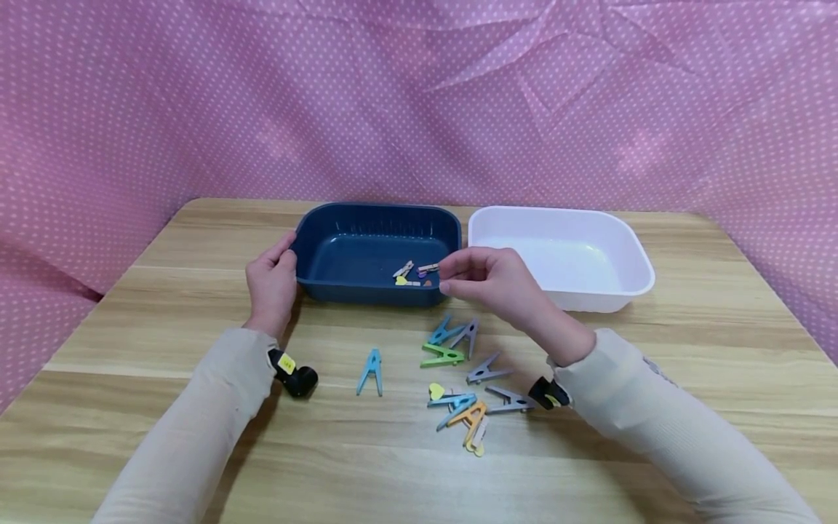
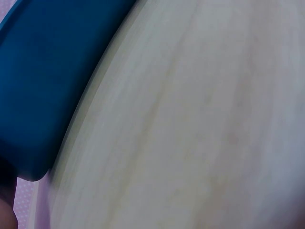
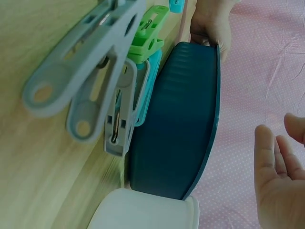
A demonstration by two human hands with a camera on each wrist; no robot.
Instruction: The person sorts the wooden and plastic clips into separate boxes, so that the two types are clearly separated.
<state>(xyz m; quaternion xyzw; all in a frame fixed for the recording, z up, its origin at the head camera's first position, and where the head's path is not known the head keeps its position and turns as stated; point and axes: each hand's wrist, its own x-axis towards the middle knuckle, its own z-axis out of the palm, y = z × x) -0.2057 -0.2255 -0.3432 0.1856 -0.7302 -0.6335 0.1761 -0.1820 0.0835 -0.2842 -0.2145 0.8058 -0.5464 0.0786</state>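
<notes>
My left hand (image 1: 271, 287) grips the left end of a dark blue plastic bin (image 1: 366, 293); in the right wrist view that hand (image 3: 212, 24) is at the bin's far end. Over the bin's front right corner is my right hand (image 1: 494, 280), thumb and fingers apart with nothing seen between them in the right wrist view. Inside the bin, below its fingertips, lie several small wooden clothespins (image 1: 404, 269), some with coloured hearts. The left wrist view shows the bin's side (image 2: 52, 81) and only a sliver of the hand.
A white bin (image 1: 592, 300) stands right of the blue one. Nearer me lie several plastic clothespins: a lone blue one (image 1: 371, 371), green (image 1: 444, 355), grey (image 1: 486, 370) and orange (image 1: 473, 418). A yellow heart (image 1: 436, 391) shows among them. A pink dotted cloth (image 1: 419, 109) hangs behind the table.
</notes>
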